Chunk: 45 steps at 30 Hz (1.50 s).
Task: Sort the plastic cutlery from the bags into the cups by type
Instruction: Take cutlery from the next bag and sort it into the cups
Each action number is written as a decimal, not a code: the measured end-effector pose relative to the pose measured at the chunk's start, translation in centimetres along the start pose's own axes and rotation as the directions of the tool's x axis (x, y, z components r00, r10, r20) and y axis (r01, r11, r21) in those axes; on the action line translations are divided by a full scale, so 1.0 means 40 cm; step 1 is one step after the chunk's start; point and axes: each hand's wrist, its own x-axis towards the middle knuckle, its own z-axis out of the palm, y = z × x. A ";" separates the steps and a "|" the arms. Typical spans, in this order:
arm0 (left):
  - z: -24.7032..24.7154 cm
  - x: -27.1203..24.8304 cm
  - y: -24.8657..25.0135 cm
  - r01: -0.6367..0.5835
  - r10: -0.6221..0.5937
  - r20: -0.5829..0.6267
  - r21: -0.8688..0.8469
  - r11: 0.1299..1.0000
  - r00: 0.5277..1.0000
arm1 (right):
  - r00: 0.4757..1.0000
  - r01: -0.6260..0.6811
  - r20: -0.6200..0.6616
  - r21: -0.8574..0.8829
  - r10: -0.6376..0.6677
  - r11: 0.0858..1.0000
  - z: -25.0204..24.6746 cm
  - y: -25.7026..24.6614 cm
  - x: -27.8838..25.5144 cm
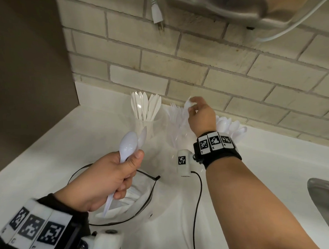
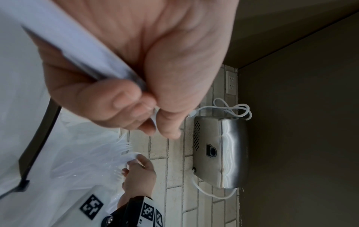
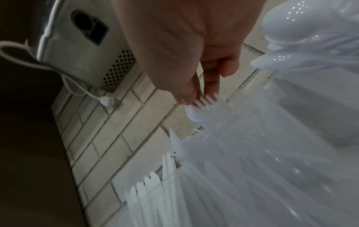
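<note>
My left hand (image 1: pixel 128 164) grips the handles of white plastic spoons (image 1: pixel 129 142), bowls up, above an open clear bag (image 1: pixel 144 200) with a black rim that holds more cutlery. The left wrist view shows those fingers (image 2: pixel 124 101) curled round the handles. At the tiled wall stand three clear cups: knives (image 1: pixel 145 112) on the left, forks (image 1: pixel 176 121) in the middle, spoons (image 1: pixel 229 126) on the right. My right hand (image 1: pixel 192 106) pinches the head of a white fork (image 1: pixel 187 104) over the fork cup. In the right wrist view the fork (image 3: pixel 204 102) sits at my fingertips (image 3: pixel 210 86).
A white counter (image 1: pixel 66 149) runs to a brown side panel (image 1: pixel 27 63) on the left and a steel sink (image 1: pixel 321 200) on the right. On the wall above hang a metal unit (image 1: pixel 238 9) and a loose white plug (image 1: pixel 157 14). A black cable (image 1: pixel 197 200) trails from my right wrist.
</note>
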 end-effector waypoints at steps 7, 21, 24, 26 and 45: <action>0.006 0.028 0.019 0.013 -0.009 -0.029 0.117 0.993 1.000 | 0.998 0.069 -0.019 0.129 -0.067 0.989 -0.046 -0.078 -0.075; 0.067 0.055 0.032 -0.134 0.111 0.089 0.323 0.937 0.990 | 0.886 -0.085 0.453 0.374 -0.101 0.924 -0.115 -0.195 -0.234; 0.057 0.060 0.011 -0.124 0.109 0.061 0.333 0.935 0.992 | 0.936 -0.126 0.349 0.425 -0.034 0.896 -0.135 -0.170 -0.225; 0.060 0.068 0.004 -0.139 0.132 0.045 0.367 0.920 0.990 | 0.932 -0.151 0.363 0.428 -0.017 0.891 -0.133 -0.166 -0.233; -0.002 0.111 -0.020 -0.114 -0.090 0.114 0.993 0.011 0.989 | 0.972 -0.127 -0.219 -0.205 0.081 0.971 -0.246 0.111 -0.030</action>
